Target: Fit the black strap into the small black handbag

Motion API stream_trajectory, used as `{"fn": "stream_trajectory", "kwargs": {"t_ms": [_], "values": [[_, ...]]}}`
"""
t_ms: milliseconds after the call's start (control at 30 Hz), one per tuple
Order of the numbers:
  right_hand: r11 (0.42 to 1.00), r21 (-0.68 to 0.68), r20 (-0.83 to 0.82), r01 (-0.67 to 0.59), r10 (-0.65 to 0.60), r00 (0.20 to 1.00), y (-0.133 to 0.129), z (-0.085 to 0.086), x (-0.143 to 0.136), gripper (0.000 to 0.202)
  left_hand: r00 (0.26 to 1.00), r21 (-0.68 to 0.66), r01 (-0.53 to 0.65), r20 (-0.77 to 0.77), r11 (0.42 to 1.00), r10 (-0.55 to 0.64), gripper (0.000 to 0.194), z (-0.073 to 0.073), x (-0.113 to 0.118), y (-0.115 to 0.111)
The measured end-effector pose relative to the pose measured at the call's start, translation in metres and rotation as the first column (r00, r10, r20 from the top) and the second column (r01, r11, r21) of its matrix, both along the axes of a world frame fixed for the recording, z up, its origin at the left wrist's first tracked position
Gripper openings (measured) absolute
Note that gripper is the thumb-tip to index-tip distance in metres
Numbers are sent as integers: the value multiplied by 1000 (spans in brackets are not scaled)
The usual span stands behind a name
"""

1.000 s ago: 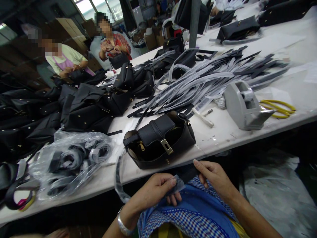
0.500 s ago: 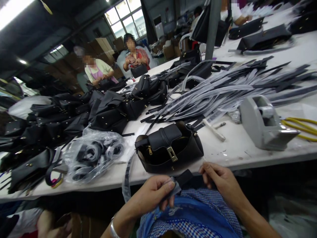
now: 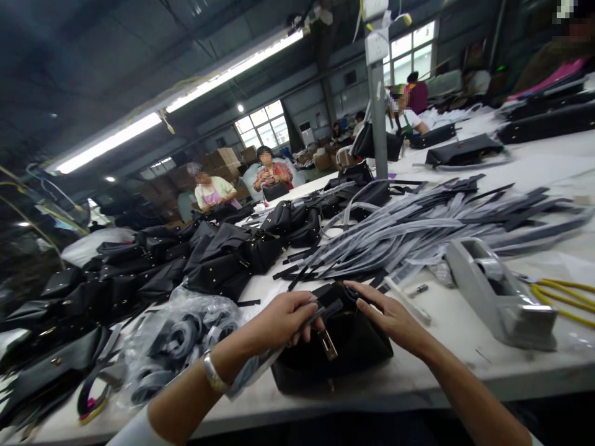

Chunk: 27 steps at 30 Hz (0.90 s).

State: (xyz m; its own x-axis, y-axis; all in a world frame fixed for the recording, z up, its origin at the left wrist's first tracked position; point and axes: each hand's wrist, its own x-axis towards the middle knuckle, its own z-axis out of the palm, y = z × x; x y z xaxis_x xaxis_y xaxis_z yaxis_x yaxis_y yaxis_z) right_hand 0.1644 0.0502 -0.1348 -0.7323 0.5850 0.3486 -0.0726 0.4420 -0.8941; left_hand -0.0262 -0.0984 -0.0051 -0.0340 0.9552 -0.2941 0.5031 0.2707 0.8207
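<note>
While the left hand [image 3: 289, 314] pinches a strap [image 3: 333, 308] above the black bag [image 3: 365, 353], the right hand [image 3: 388, 314], half open, touches the bag's right end; whether it grips cannot be told. The bag sits near the surface's [image 3: 449, 368] front edge, clasp plate [image 3: 329, 348] undone, strap seemingly not yet joined.

Black handbag [image 3: 372, 341]: no lettering can be read, either on its sides or on the gold-coloured clasp [image 3: 331, 355].
Grey tape dispenser [image 3: 471, 300]: no brand or number legible.
Clear plastic bag [image 3: 198, 299]: no printed words legible.
White boxes [image 3: 376, 46] on the post [image 3: 380, 145]: any markings too small to read.
Green glow [image 3: 501, 67] at the back (sign or lamp, impossible to tell): no readable text.
</note>
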Motion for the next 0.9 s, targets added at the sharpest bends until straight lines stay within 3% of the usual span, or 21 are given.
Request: {"fn": "stream_trajectory", "kwargs": {"t_ms": [133, 333, 500, 700, 900], "values": [[999, -27, -29, -21, 21, 999, 4, 7, 5, 39, 999, -61, 33, 11, 998, -33, 36, 2, -3, 31], [999, 36, -23, 29, -28, 999, -4, 7, 10, 26, 995, -135, 41, -84, 990, -53, 53, 1, -1, 49], [990, 96, -76, 105, -97, 992, -16, -4, 13, 28, 993, -196, 81, -64, 977, -95, 47, 4, 6, 51], [999, 46, -44, 14, -12, 999, -25, 2, 14, 21, 993, -261, 100, -39, 960, -113, 50, 10, 13, 46], [971, -6, -105, 238, -238, 966, -37, -10, 11, 24, 987, -224, 147, -32, 964, -158, 44, 6, 8, 39]]}}
